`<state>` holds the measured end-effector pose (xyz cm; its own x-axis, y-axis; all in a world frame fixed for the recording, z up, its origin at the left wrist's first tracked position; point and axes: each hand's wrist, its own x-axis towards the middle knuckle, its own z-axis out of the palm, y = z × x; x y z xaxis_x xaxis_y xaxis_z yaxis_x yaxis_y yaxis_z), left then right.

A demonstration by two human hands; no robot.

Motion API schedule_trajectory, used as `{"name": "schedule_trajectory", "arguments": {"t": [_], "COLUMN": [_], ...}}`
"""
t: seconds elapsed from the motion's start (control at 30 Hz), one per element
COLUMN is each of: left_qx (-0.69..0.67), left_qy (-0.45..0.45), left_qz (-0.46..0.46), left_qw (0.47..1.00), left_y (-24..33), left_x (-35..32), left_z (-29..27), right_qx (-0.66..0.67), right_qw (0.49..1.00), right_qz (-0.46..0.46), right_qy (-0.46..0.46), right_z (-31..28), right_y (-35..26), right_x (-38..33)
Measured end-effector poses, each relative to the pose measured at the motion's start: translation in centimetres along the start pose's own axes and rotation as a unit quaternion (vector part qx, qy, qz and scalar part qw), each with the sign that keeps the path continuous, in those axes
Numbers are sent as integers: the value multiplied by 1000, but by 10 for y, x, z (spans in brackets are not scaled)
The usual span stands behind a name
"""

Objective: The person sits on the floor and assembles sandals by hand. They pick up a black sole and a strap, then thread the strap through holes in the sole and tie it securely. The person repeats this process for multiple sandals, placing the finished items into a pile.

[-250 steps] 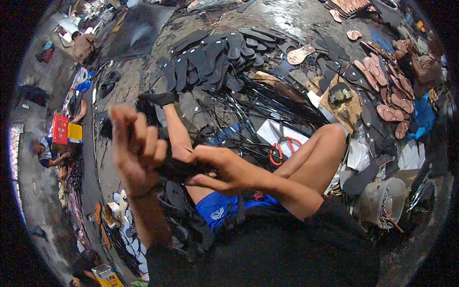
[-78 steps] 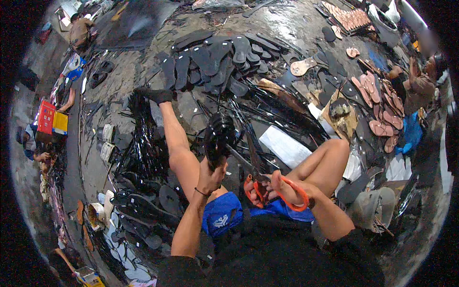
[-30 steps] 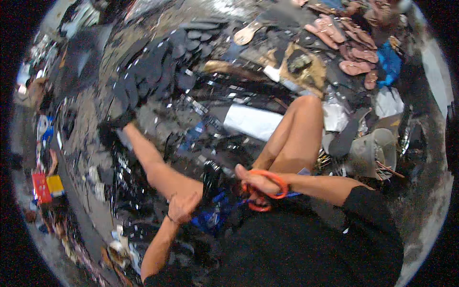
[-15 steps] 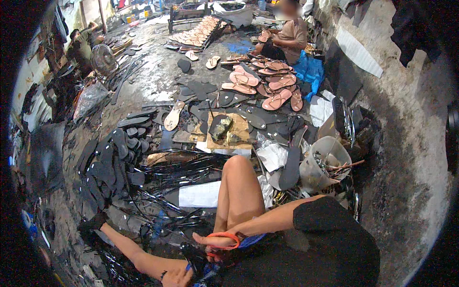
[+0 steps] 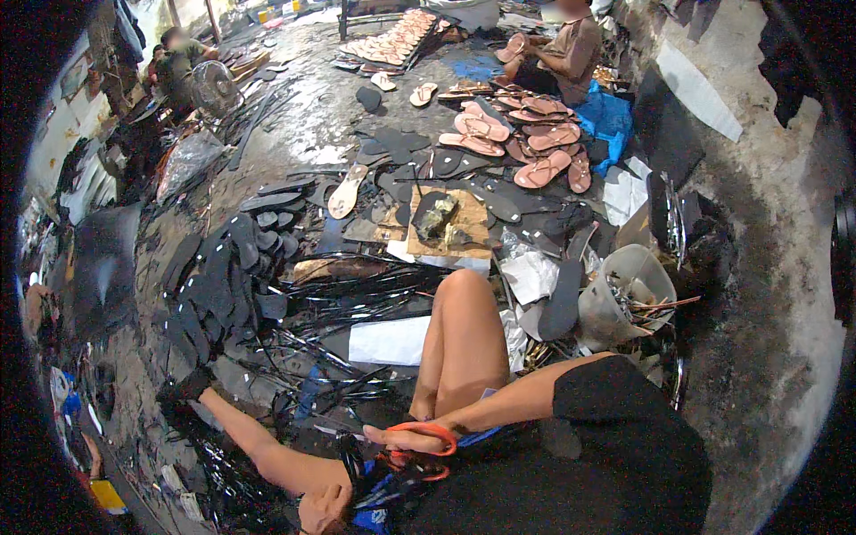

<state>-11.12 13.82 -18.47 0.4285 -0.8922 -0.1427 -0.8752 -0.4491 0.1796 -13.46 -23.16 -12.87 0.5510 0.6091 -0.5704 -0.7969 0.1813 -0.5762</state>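
My right hand (image 5: 412, 437) is closed on scissors (image 5: 437, 432) with orange handles, low in the middle. Its thumb side lies along the upper loop; a second loop shows below, and the blades are hidden. To its left and lower, my left hand (image 5: 325, 510) has curled fingers; what they hold, if anything, cannot be made out. Thin black strips (image 5: 355, 453) and some blue material (image 5: 370, 519) lie close between the hands. A bare raised knee (image 5: 468, 299) stands just beyond them, beside a white sheet (image 5: 389, 341) on the floor.
Black sole pieces (image 5: 218, 285) are heaped at left, with shiny black strips (image 5: 357, 283) beyond the sheet. A whitish bucket (image 5: 627, 299) stands at right. Farther off are a cardboard piece (image 5: 477, 218), pink sandals (image 5: 544, 169), a fan (image 5: 214, 87) and two seated people.
The view has shifted, so most of the scene sits farther right. The scissors' lower loop shows more clearly. The far-left person's raised arm has come down. A yellow object now shows at lower left.
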Motion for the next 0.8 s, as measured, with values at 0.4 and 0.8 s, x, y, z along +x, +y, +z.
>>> {"name": "schedule_trajectory", "arguments": {"t": [0.4, 0.8], "left_qx": [-242, -638], "left_qy": [269, 484], "left_qz": [-373, -515], "left_qw": [854, 305], "left_y": [87, 94], "left_x": [6, 41], "left_z": [-92, -84], "right_qx": [-438, -782], "right_qw": [865, 500], "right_qz": [-15, -372], "right_qy": [244, -1], "right_z": [-81, -36], "right_y": [-98, -27], "right_x": [50, 243]}}
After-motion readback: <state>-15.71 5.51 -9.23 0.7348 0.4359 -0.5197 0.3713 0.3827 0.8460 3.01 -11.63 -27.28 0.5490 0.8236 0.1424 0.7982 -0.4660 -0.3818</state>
